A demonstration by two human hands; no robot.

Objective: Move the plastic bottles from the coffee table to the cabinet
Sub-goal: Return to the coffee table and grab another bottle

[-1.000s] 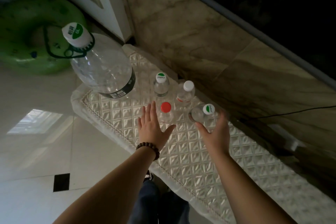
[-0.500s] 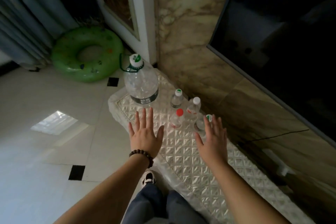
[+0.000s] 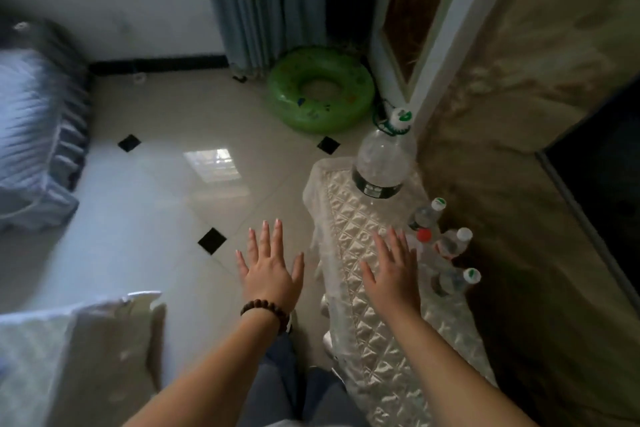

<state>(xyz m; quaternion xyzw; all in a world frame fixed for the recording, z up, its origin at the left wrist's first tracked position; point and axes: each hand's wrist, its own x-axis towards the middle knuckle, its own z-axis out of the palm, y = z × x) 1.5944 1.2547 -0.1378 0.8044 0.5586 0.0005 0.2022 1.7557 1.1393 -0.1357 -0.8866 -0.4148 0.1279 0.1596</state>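
View has swung left since 0.5 s ago: both hands have drifted off the bottle cluster, and the left hand (image 3: 269, 273) that was above the cabinet top now hangs over the floor tiles (image 3: 166, 204). Left fingers spread flat, palm down, gripping nothing; bead bracelet (image 3: 265, 309) on that wrist. Right hand (image 3: 393, 274) also splayed and empty, over the quilted cover (image 3: 363, 333) near the cabinet's near long edge, fingertips just short of the red-cap bottle (image 3: 423, 236).

5 bottles on the cabinet, none held:
- large jug (image 3: 382, 163) upright at the far end, green handle on its neck
- green-cap bottle (image 3: 426, 213) by the wall-side edge, behind the red-cap one
- white-cap bottle (image 3: 453, 243) next along that edge
- second green-cap bottle (image 3: 456, 281) nearest along the wall side, apart from the other 3 small ones

Green swim ring (image 3: 320, 90) on the floor past the far end, curtain (image 3: 263, 0) behind it
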